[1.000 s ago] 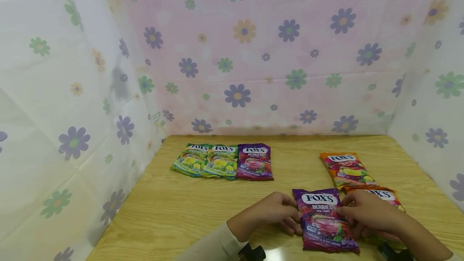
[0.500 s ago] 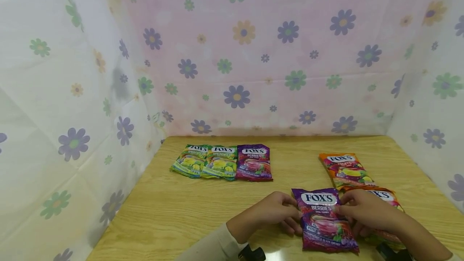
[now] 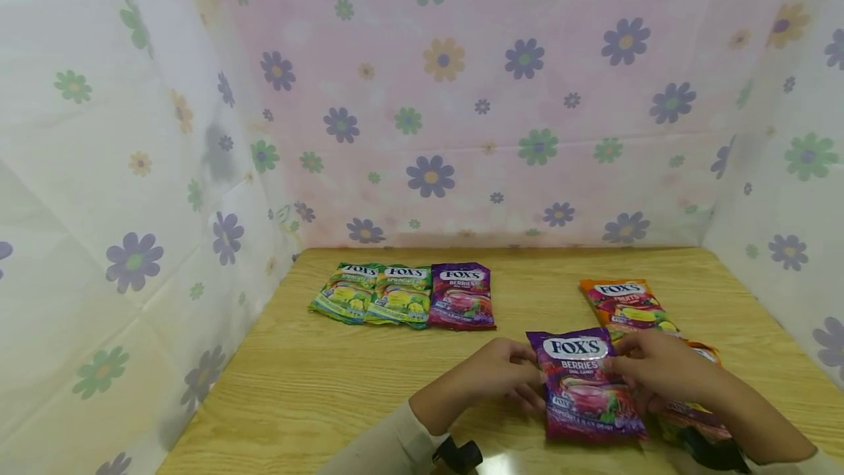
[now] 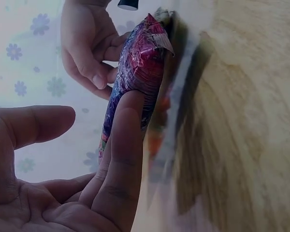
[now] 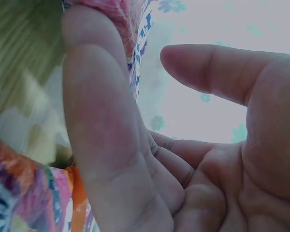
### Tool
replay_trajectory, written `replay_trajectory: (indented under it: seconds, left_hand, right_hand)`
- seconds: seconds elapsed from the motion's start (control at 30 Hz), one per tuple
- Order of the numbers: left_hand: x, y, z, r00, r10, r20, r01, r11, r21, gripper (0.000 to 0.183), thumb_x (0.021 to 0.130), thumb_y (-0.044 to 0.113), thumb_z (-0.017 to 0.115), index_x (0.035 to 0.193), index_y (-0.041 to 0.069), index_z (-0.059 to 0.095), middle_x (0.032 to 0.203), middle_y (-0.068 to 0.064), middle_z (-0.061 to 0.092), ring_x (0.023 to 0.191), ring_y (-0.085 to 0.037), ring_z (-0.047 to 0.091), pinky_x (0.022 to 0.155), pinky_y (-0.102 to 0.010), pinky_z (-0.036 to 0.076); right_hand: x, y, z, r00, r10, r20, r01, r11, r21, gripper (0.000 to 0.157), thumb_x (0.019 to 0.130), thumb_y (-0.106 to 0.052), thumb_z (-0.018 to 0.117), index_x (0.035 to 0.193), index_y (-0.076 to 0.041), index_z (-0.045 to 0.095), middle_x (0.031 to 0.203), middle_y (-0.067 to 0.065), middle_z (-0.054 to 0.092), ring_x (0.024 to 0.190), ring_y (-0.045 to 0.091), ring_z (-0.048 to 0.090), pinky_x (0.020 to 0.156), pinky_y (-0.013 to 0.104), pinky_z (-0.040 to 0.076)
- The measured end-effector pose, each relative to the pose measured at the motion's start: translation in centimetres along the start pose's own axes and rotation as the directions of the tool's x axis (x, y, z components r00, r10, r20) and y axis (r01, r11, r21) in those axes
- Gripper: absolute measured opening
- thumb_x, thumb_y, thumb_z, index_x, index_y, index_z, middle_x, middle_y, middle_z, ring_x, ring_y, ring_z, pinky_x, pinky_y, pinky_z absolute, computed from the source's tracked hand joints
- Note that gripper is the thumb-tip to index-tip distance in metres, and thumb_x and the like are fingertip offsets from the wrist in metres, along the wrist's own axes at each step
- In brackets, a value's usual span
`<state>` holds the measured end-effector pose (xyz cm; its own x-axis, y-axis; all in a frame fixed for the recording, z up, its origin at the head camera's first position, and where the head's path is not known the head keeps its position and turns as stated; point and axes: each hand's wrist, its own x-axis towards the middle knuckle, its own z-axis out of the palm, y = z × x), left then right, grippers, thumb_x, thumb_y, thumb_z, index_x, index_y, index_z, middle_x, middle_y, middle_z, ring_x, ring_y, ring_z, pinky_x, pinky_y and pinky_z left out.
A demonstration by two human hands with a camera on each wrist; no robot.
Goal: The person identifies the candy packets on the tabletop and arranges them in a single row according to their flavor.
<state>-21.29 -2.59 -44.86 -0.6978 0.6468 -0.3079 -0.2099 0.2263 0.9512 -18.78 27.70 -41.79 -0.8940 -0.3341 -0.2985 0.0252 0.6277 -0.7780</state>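
Observation:
A purple FOX'S Berries candy bag (image 3: 587, 387) lies between both hands, face up, at the front right of the table. In the head view, my left hand (image 3: 504, 372) touches its left edge and my right hand (image 3: 659, 369) its right edge. The left wrist view shows the left fingers (image 4: 128, 140) fairly straight against the bag (image 4: 137, 67), with the thumb apart from it. In the right wrist view, extended fingers (image 5: 101, 106) reach along the bag (image 5: 128, 24), and that thumb also stands off. It appears slightly raised from the table.
Two green Spring Tea bags (image 3: 346, 295) and another purple Berries bag (image 3: 461, 295) form a row at the back left. An orange Fruits bag (image 3: 626, 303) lies at the right. A second orange bag (image 3: 699, 416) is partly hidden under the right forearm. Floral cloth (image 3: 488, 94) surrounds the wooden table (image 3: 316, 394).
Over the last half second, both hands and the purple bag between them have shifted slightly away from the front edge and a little left. Before that they stayed still.

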Motion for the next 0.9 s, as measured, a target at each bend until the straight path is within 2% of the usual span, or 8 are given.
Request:
replay_trajectory:
  seconds: [0.1, 0.2, 0.33, 0.43, 0.63, 0.9]
  left_hand:
    - [0.0, 0.3, -0.1, 1.000, 0.018, -0.019, -0.018, 1.000, 0.001, 0.045, 0.099, 0.021, 0.068, 0.139, 0.002, 0.059, 0.111, -0.006, 0.074, 0.085, -0.030, 0.078, 0.073, -0.040, 0.064]
    - [0.0, 0.5, -0.3, 0.999, 0.036, -0.037, -0.036, 0.999, 0.000, 0.047, 0.099, 0.020, 0.069, 0.140, 0.001, 0.058, 0.113, -0.006, 0.073, 0.084, -0.029, 0.078, 0.072, -0.041, 0.065]
    - [0.1, 0.8, -0.7, 0.997, 0.055, -0.059, -0.054, 0.998, 0.013, 0.051, 0.099, 0.021, 0.070, 0.142, -0.001, 0.056, 0.114, -0.006, 0.072, 0.082, -0.027, 0.078, 0.071, -0.040, 0.065]
    - [0.3, 0.9, -1.0, 0.995, 0.061, -0.083, -0.059, 0.998, 0.030, 0.050, 0.099, 0.023, 0.070, 0.142, 0.000, 0.057, 0.113, -0.005, 0.072, 0.081, -0.026, 0.077, 0.071, -0.039, 0.064]
    - [0.7, 1.2, -1.5, 0.986, 0.068, -0.152, -0.059, 0.996, 0.065, 0.049, 0.098, 0.025, 0.071, 0.140, 0.003, 0.059, 0.112, -0.005, 0.070, 0.081, -0.023, 0.075, 0.073, -0.040, 0.064]
    - [1.3, 1.7, -2.0, 0.963, 0.115, -0.245, -0.090, 0.990, 0.110, 0.054, 0.096, 0.025, 0.072, 0.144, 0.004, 0.058, 0.116, -0.004, 0.069, 0.085, -0.020, 0.072, 0.076, -0.038, 0.063]
  right_hand:
    - [0.3, -0.1, -0.1, 1.000, -0.026, 0.011, 0.026, 1.000, 0.011, 0.054, 0.102, -0.038, 0.065, 0.127, 0.010, 0.062, 0.078, 0.009, 0.066, 0.053, 0.023, 0.062, 0.049, 0.035, 0.056]
    - [0.5, -0.2, -0.1, 0.999, -0.032, -0.005, 0.032, 0.999, -0.002, 0.047, 0.102, -0.038, 0.065, 0.122, 0.005, 0.066, 0.077, 0.009, 0.066, 0.053, 0.022, 0.062, 0.049, 0.035, 0.056]
    - [0.6, -0.7, 0.1, 0.998, -0.023, -0.057, 0.022, 1.000, -0.019, 0.057, 0.101, -0.039, 0.066, 0.133, 0.008, 0.060, 0.086, 0.009, 0.071, 0.060, 0.028, 0.070, 0.053, 0.039, 0.061]
    - [0.7, -1.2, 0.1, 0.997, -0.009, -0.083, 0.008, 1.000, -0.006, 0.068, 0.101, -0.038, 0.066, 0.143, 0.013, 0.049, 0.096, 0.009, 0.073, 0.064, 0.028, 0.072, 0.057, 0.040, 0.062]
    - [1.2, -2.1, 0.2, 0.992, -0.020, -0.124, 0.018, 1.000, -0.019, 0.063, 0.100, -0.035, 0.068, 0.138, 0.014, 0.053, 0.091, 0.009, 0.074, 0.065, 0.026, 0.074, 0.058, 0.038, 0.063]
    - [2.3, -2.4, -0.2, 0.983, -0.061, -0.172, 0.053, 0.997, -0.051, 0.072, 0.099, -0.036, 0.069, 0.146, 0.014, 0.045, 0.097, 0.012, 0.073, 0.064, 0.026, 0.072, 0.056, 0.039, 0.062]
